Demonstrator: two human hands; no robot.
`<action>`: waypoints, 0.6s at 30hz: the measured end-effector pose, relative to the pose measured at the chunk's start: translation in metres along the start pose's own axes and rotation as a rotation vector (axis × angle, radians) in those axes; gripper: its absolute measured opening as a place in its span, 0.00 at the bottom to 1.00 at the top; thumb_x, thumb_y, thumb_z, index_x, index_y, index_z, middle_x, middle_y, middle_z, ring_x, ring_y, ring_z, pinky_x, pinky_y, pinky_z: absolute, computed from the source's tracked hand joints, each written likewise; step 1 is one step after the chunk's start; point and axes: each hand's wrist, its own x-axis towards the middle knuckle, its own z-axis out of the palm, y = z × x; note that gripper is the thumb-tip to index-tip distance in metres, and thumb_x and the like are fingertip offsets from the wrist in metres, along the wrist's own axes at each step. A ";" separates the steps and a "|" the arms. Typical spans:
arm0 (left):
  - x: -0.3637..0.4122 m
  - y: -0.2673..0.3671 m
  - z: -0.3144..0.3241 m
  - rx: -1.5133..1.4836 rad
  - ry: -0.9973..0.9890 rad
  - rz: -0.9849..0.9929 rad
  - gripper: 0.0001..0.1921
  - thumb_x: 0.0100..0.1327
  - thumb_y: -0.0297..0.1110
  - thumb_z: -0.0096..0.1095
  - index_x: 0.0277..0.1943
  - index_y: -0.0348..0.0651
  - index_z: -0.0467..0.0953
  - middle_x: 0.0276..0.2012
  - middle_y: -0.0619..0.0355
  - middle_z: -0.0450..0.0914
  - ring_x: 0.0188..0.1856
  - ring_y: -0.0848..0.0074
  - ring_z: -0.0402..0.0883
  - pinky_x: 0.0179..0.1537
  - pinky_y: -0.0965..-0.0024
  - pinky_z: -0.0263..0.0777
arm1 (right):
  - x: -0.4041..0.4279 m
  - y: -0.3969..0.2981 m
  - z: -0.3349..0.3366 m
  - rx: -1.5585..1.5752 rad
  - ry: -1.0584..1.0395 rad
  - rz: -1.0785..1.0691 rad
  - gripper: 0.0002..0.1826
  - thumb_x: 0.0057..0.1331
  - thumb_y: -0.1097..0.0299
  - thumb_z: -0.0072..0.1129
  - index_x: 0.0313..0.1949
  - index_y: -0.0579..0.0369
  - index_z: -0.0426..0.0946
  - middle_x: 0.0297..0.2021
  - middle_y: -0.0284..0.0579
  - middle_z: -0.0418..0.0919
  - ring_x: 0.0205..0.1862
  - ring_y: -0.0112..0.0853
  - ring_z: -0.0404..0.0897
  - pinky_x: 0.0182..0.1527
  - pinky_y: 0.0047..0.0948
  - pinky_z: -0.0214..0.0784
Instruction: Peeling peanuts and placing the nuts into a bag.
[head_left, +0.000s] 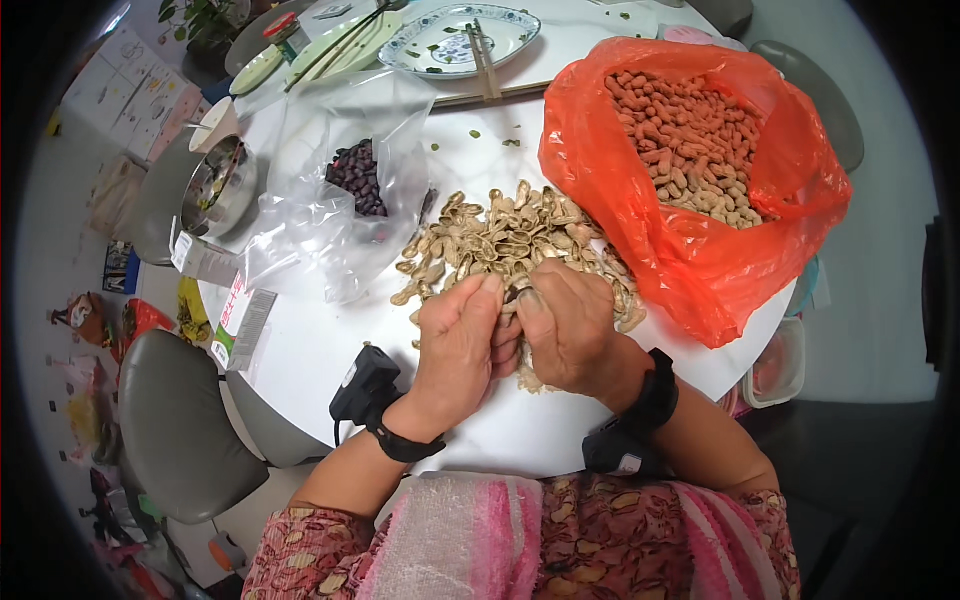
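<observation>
My left hand (461, 330) and my right hand (570, 330) meet over the near side of a heap of peanut shells (517, 232). Between the thumbs and fingers of both is a peanut (514, 294), its shell partly parted with something dark showing inside. The fingers cover most of it. Beyond the heap, to the left, a clear plastic bag (300, 217) lies open around dark purple peanut kernels (358, 178). On the right stands a red plastic bag (697, 277), its mouth wide, holding many unshelled peanuts (690, 142).
A steel bowl (225, 187) and cartons (244, 322) stand along the round white table's (300, 360) left edge. At the back are a blue-rimmed plate (390, 52) with chopsticks (484, 60), a green dish (367, 37) and a jar (287, 36). A grey chair (184, 427) sits at left.
</observation>
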 end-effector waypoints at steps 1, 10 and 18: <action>-0.002 0.000 -0.002 -0.002 0.003 0.006 0.13 0.70 0.37 0.41 0.29 0.43 0.62 0.19 0.66 0.61 0.16 0.86 0.55 0.16 0.81 0.50 | 0.001 -0.002 0.001 0.039 0.033 0.011 0.03 0.56 0.77 0.50 0.27 0.62 0.66 0.20 0.45 0.64 0.18 0.36 0.68 0.17 0.33 0.59; -0.009 0.008 -0.014 -0.023 0.029 0.073 0.13 0.70 0.38 0.42 0.32 0.40 0.66 0.22 0.63 0.67 0.17 0.86 0.57 0.16 0.82 0.55 | 0.010 -0.009 0.000 0.361 -0.034 0.222 0.13 0.59 0.81 0.51 0.44 0.69 0.68 0.30 0.52 0.71 0.26 0.41 0.75 0.26 0.32 0.68; 0.000 0.010 -0.029 -0.169 -0.003 -0.085 0.09 0.68 0.36 0.46 0.40 0.37 0.67 0.25 0.57 0.71 0.19 0.82 0.63 0.15 0.80 0.58 | 0.016 -0.020 0.003 -0.020 -0.129 0.066 0.16 0.54 0.80 0.54 0.44 0.68 0.70 0.28 0.49 0.70 0.25 0.39 0.73 0.25 0.33 0.67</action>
